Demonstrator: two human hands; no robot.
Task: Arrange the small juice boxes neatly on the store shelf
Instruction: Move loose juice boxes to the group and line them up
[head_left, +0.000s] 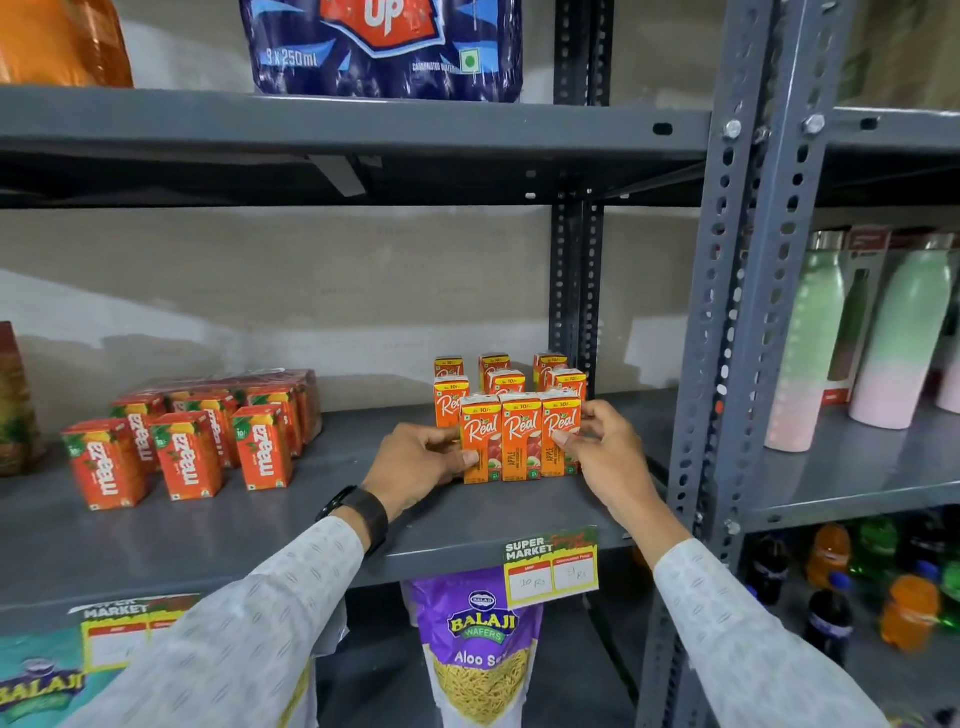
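Several small orange Real juice boxes (521, 439) stand in rows on the grey shelf (322, 519), right of centre. The front row holds three boxes side by side, upright, labels facing me. My left hand (421, 462) grips the left end of that front row, thumb on the leftmost box's face. My right hand (605, 452) grips the right end, thumb on the rightmost box. More Real boxes (498, 371) stand behind in two looser rows, partly hidden.
Red Maaza juice boxes (187, 452) stand at the shelf's left. A grey slotted upright (727, 312) borders the right side, with pastel bottles (904, 332) beyond. A price tag (550, 566) hangs on the shelf's front edge, above a snack bag (478, 649).
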